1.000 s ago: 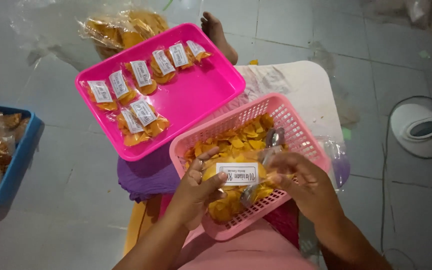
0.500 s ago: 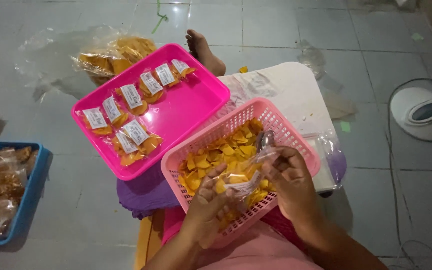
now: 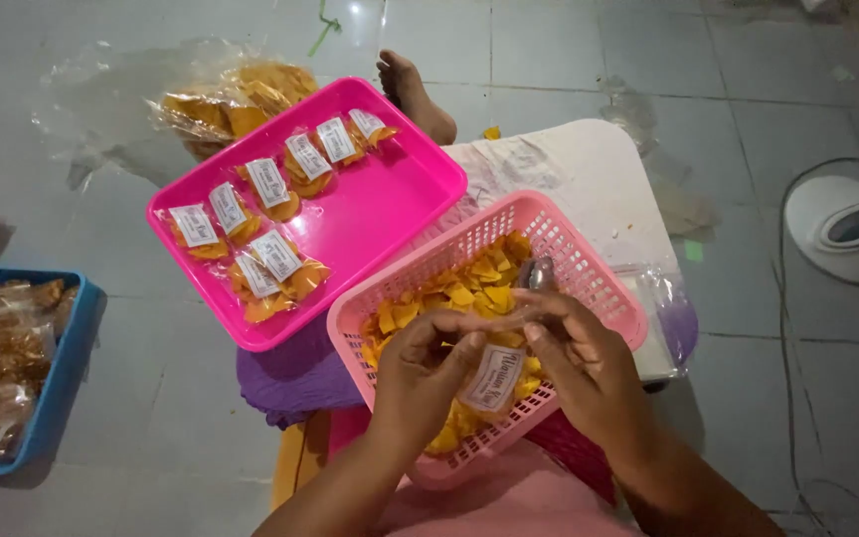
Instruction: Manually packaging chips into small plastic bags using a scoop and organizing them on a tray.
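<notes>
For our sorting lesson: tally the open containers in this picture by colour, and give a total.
Bright pink tray: 1
Light pink basket: 1
Blue tray: 1
Total: 3

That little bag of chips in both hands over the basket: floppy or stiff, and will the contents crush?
The small bag is thin clear plastic, so probably floppy and light. The chips look brittle; squeezing may crack them. The film looks glossy, perhaps slippery for the left hand and right hand.
</notes>
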